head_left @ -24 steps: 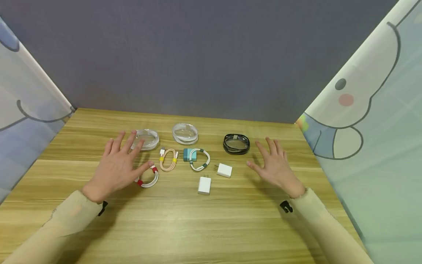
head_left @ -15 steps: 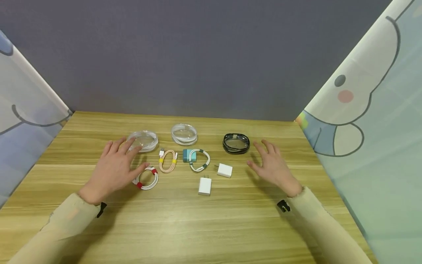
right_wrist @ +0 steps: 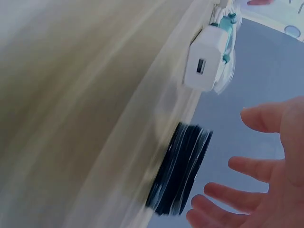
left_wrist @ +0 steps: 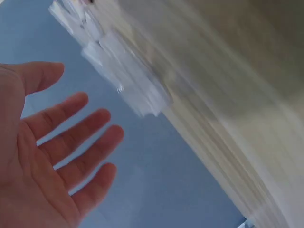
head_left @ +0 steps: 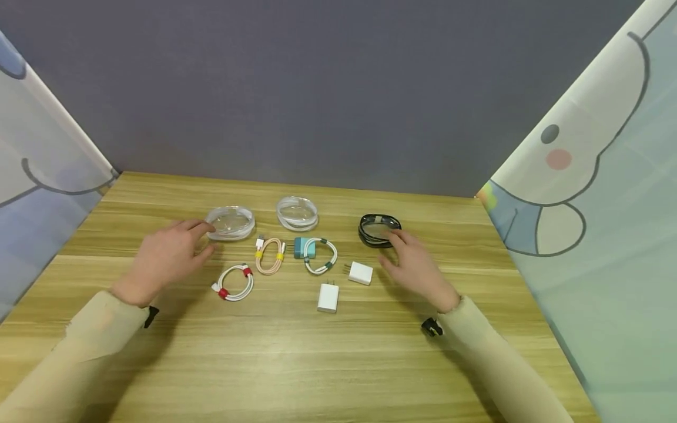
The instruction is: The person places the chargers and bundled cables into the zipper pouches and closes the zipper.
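My right hand (head_left: 415, 267) hangs over the near right side of a coiled black cable (head_left: 365, 235); in the right wrist view its fingers are spread and apart from the coil (right_wrist: 179, 168). My left hand (head_left: 166, 255) hovers left of a clear-wrapped white cable coil (head_left: 231, 235), fingertips beside its rim and nothing in the grasp. Just right of this hand lies a white cable with red ties (head_left: 235, 296). Between the hands are a peach cable with yellow ties (head_left: 271, 270), a white cable with green ties (head_left: 333, 252) overlapping a teal charger (head_left: 301, 248), and two white chargers, one upright (head_left: 328, 298), one sideways (head_left: 361, 273).
Another clear-wrapped white cable coil (head_left: 297, 223) lies at the back of the wooden table (head_left: 296, 364). A dark grey panel (head_left: 317, 94) stands behind the table, and cartoon-print curtains (head_left: 619, 282) hang at both sides.
My right hand has moved left, so its fingertips now overlap the black cable coil. My left hand has drawn back to the left, uncovering the white cable with red ties.
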Demonstrator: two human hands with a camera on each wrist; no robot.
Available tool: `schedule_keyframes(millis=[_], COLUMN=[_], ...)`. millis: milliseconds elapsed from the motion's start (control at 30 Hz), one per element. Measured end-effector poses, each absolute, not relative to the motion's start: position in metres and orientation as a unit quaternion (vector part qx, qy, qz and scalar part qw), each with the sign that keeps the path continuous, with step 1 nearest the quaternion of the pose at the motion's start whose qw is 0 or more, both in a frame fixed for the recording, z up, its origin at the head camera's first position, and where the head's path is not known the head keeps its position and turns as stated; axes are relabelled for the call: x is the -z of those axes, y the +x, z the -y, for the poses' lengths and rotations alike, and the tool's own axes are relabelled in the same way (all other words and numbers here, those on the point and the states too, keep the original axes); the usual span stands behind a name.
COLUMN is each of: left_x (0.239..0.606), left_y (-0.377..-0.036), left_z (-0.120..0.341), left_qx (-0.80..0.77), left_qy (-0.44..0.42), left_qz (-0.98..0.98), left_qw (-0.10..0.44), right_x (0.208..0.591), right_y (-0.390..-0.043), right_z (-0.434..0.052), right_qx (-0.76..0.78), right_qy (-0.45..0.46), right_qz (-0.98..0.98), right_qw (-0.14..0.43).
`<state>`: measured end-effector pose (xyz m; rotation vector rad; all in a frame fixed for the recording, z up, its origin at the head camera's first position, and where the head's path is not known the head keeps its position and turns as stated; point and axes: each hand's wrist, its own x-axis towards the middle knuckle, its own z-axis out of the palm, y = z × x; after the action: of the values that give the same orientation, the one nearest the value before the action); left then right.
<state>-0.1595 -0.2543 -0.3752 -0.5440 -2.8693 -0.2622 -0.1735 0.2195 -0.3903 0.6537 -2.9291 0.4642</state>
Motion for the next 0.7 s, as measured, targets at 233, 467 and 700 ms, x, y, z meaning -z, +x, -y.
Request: schedule_keyframes(millis=[233,467,700], left_x=[0.358,0.354,0.361], left_y=[-0.186,-0.2,-0.206], left_z=[0.272,0.277,0.278], left_qx=[0.143,0.148,0.131], left_qy=[-0.18,-0.171,-0.15], left_qz=[0.973,0.974,0.98], left_qw=[0.04,0.002,-0.024], right_x=[0.389,0.387,0.381], right_y=[-0.177,-0.176,-0.177], right_z=[-0.199,-0.182,-0.161], right_qx=[-0.178,-0.188,-0.189], right_qy=[0.25,0.269,0.284], right_qz=[0.949,0.943,0.939], right_qw=[0.072,0.061,0.039])
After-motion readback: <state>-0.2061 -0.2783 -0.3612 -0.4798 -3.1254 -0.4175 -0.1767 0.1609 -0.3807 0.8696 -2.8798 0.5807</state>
